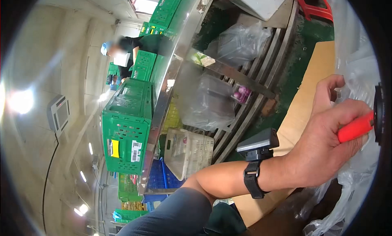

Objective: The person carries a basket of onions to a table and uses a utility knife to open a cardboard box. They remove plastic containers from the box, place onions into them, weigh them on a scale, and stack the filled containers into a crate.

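Note:
My left hand [314,142] reaches in at the right side of this sideways-turned view, wearing a black wrist strap with a boxy device [258,143]. Its fingers are closed round a smooth red handle [356,127]; the rest of that tool is hidden at the dark edge of the view. The topmost digit is bent towards clear plastic bagging [355,44], which surrounds the hand. Against the handle's far end stands a black rounded part [380,113]. Brown cardboard [312,81] lies beneath the wrist. My right hand is out of view.
Green crates [126,134] stand on a metal counter [179,48]. Bagged goods [210,103] and a small pack of purple round items [241,93] rest on the slatted rack below. A person [130,48] stands beyond the counter. A red stool [312,5] is at the top right.

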`<action>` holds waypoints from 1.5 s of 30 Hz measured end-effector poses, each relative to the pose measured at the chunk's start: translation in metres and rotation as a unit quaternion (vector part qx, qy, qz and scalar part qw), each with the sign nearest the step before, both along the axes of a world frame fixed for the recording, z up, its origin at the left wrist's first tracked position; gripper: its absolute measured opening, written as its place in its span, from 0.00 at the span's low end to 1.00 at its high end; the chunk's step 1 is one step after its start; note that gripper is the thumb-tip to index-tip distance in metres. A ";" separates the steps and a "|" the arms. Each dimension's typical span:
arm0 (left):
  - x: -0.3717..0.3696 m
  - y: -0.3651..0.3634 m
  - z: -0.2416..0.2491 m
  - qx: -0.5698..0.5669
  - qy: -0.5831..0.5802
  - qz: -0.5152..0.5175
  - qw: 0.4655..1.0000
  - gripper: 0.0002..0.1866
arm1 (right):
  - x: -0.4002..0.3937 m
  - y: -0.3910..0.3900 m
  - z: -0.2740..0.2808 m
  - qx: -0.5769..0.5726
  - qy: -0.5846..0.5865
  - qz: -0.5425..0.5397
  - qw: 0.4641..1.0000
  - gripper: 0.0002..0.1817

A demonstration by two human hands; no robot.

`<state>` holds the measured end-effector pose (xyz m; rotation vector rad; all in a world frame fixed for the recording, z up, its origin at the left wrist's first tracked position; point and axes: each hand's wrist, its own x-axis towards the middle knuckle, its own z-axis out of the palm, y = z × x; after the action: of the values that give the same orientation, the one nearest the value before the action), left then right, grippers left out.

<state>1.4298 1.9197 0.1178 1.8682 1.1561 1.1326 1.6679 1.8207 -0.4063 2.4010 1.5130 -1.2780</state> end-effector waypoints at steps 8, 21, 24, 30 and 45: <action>0.006 -0.005 -0.004 -0.039 0.008 0.027 0.999 0.19 | -0.004 -0.021 -0.018 0.015 0.012 -0.006 1.000 0.22; 0.011 -0.010 -0.014 -0.023 -0.070 0.060 0.995 0.19 | -0.004 -0.075 0.022 0.080 0.017 0.017 0.996 0.22; 0.001 -0.015 -0.001 0.002 -0.031 0.090 0.995 0.21 | -0.009 -0.101 0.064 0.112 0.040 0.032 0.992 0.23; -0.002 -0.027 0.022 -0.048 -0.035 0.106 0.993 0.17 | -0.037 -0.162 0.201 0.167 0.107 0.005 0.980 0.23; -0.063 -0.092 0.147 -0.505 -0.471 0.101 0.716 0.17 | -0.064 -0.177 0.643 0.081 0.477 -0.461 0.744 0.15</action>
<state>1.3669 1.8278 0.2650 0.2114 0.9842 0.9930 1.6035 1.6436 0.2365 2.8271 0.2171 -2.9986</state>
